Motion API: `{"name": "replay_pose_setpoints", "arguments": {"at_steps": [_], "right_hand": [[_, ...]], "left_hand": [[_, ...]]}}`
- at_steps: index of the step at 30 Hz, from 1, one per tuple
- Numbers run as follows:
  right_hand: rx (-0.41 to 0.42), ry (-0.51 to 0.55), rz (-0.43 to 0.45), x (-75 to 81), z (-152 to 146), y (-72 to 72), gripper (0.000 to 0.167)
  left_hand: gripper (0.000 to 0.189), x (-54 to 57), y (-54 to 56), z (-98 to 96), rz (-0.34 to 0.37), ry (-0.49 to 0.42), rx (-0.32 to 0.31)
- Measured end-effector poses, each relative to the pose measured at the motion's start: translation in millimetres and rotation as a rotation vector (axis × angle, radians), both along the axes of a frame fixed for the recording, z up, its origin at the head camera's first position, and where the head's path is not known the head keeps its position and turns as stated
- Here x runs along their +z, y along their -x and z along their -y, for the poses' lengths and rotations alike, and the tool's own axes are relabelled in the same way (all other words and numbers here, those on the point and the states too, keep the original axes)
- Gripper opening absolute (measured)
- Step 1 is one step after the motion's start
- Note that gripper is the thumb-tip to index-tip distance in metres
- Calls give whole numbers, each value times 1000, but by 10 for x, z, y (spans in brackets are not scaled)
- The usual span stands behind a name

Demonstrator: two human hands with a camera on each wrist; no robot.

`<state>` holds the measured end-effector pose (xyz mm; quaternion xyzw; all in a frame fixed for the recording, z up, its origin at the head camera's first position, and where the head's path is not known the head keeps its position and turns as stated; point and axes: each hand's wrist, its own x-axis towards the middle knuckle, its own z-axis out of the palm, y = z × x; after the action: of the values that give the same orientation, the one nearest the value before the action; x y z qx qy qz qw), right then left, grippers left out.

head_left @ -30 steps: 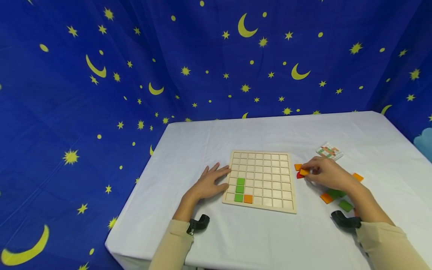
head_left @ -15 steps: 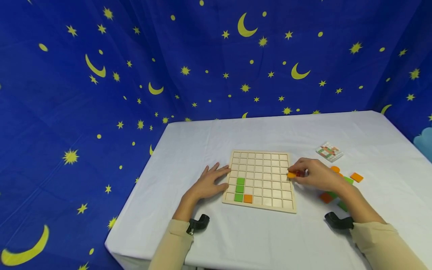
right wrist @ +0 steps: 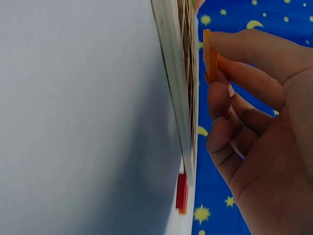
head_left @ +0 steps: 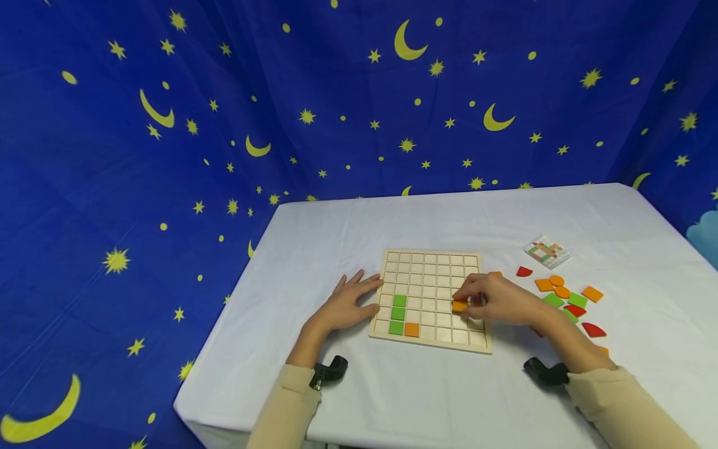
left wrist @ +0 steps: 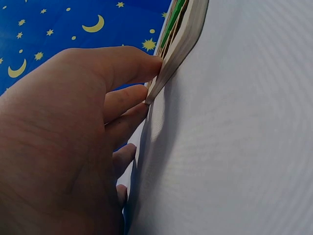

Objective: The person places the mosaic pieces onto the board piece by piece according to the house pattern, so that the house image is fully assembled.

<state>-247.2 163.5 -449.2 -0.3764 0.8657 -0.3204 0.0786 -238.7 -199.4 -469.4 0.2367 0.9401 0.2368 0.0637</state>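
"Head view?"
"An orange tile (head_left: 459, 307) is pinched by the right hand (head_left: 501, 300), above the right part of the grid board (head_left: 429, 304); the left edge is touched by the left hand (head_left: 346, 305), fingers spread."
"Left wrist?"
"The board is met by outstretched fingers."
"Right wrist?"
"The tile is held clear of the board."

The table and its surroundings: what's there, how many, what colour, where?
Table: 1, white-covered, centre
Curtain: 1, yellow-patterned blue, behind table
Grid board: 1, pale wood, on table
Green squares: 3, green, board's left part
Orange square: 1, orange, beside lowest green square
Held tile: 1, orange, over board's right part
Loose pieces: over ten, red, orange, green, right of board
Card: 1, multicoloured, beyond loose pieces
Wrist cameras: 2, black, by sleeves
Sleeves: 2, beige, lower head view
Left hand: 1, bare, touching board's left edge
Right hand: 1, bare, pinching held tile
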Motion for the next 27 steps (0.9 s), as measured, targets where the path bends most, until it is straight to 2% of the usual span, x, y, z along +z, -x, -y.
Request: {"name": "replay_pose_setpoints", "arguments": {"at_steps": [4,13,27], "right_hand": [[41,8,17,18,109,-33,26],[118,6,-3,-22,336,-60,23],[176,-29,30,-9,584,-160,25]], "left_hand": [[58,-2,2,-2,0,-9,-4],[58,3,-14,-7,10,3,11],[57,9,9,2,-3,0,-8]]}}
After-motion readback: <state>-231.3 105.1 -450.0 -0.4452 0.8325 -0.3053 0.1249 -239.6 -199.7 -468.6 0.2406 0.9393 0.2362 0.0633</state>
